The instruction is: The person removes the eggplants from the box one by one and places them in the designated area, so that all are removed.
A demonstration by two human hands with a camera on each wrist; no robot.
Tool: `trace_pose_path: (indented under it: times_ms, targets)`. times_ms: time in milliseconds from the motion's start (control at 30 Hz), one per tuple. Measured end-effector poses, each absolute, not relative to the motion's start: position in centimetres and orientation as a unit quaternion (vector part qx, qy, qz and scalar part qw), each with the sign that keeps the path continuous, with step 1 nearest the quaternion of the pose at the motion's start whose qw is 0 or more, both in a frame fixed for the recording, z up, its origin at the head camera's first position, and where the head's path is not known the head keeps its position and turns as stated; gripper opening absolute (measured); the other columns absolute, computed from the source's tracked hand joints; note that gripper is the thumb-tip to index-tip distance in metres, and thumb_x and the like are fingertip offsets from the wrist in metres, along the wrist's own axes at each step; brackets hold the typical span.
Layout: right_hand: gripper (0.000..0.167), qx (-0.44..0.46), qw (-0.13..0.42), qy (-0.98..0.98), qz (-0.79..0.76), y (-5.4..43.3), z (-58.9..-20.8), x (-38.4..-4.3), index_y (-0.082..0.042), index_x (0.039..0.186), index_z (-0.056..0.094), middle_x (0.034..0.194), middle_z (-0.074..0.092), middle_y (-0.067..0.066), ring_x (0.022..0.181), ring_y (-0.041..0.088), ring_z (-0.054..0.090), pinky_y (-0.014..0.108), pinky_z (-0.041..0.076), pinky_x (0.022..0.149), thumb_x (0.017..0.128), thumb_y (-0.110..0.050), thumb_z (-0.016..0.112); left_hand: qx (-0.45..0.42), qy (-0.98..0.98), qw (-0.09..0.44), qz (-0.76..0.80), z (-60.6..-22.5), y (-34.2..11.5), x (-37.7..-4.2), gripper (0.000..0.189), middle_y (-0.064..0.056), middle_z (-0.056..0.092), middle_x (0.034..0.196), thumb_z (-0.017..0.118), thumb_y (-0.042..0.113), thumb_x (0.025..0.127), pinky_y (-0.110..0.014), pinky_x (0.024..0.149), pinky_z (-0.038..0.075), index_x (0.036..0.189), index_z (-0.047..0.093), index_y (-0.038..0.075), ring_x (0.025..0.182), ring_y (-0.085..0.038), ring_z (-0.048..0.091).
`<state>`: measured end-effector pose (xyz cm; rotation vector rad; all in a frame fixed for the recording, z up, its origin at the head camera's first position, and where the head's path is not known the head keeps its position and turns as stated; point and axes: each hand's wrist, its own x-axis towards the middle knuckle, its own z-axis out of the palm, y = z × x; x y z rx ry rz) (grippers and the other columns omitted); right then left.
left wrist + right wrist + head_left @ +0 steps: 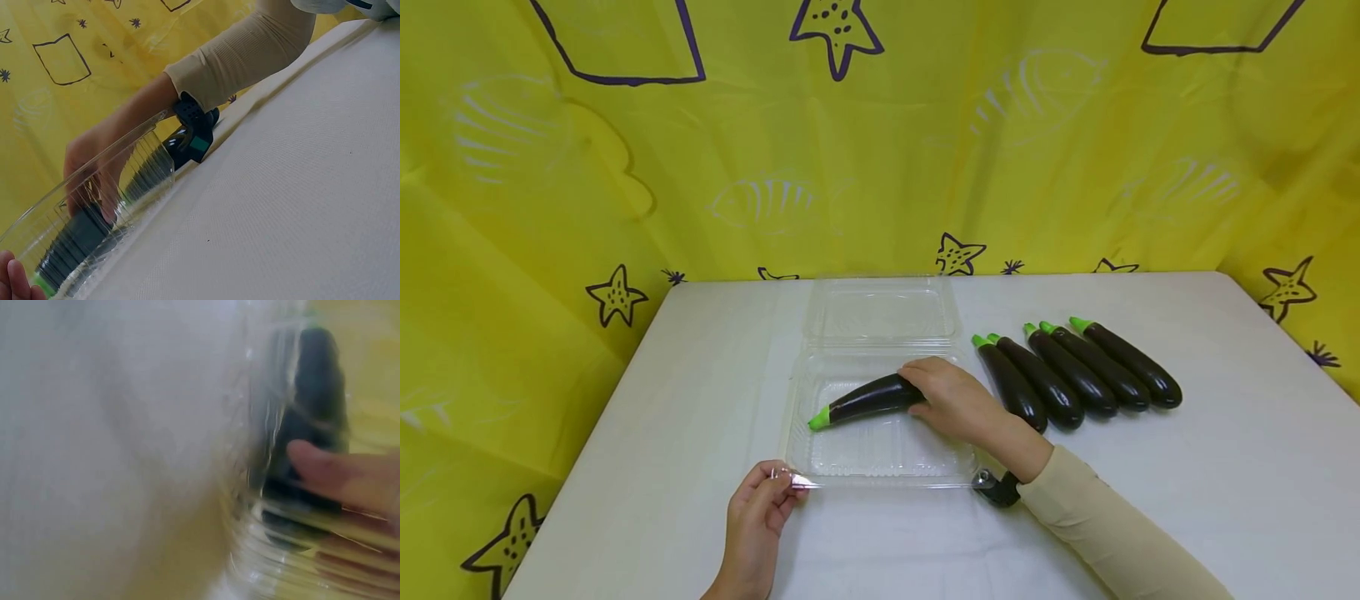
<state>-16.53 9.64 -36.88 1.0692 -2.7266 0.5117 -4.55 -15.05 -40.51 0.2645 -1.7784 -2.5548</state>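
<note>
A dark eggplant [874, 397] with a green stem end lies across the base of a clear plastic clamshell box [887, 454]. My right hand [955, 400] grips its thick right end, fingers over the far side and thumb on the near side; the right wrist view shows the thumb [325, 469] against the dark skin through the clear wall. At the box's near left corner, my left hand [760, 508] pinches the rim between thumb and fingers. The left wrist view catches only a few left fingertips [19, 278] beside the clear wall.
Several more eggplants [1075, 375] lie side by side to the right of the box, green ends pointing away. The box's lid [883, 308] is folded back toward the far table edge. A yellow patterned curtain [880, 150] hangs behind the white table [700, 400].
</note>
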Motion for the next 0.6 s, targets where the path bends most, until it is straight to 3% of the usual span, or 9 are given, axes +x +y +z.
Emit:
trace_pose_path:
  times_ms: [300, 600]
  targets:
    - [0.043, 0.369, 0.104, -0.912, 0.146, 9.5, -36.8, -16.5, 0.002, 0.108, 0.059, 0.106, 0.061, 0.012, 0.102, 0.027, 0.056, 0.036, 0.045, 0.087, 0.072, -0.011, 0.078, 0.079, -0.566, 0.012, -0.821, -40.5, -15.1, -4.5, 0.013, -0.004, 0.055, 0.081, 0.04, 0.003, 0.093, -0.023, 0.071, 0.047, 0.087, 0.051, 0.005, 0.073, -0.012, 0.056]
    - [0.045, 0.345, 0.111, -0.912, 0.192, 11.0, -35.0, -15.6, 0.0, 0.114, 0.058, 0.111, 0.06, 0.013, 0.105, 0.027, 0.055, 0.039, 0.044, 0.088, 0.075, -0.017, 0.075, 0.085, -0.567, 0.011, -0.819, -40.6, -15.1, -4.5, 0.013, -0.003, 0.054, 0.08, 0.04, 0.003, 0.092, -0.023, 0.071, 0.047, 0.087, 0.051, 0.005, 0.073, -0.011, 0.056]
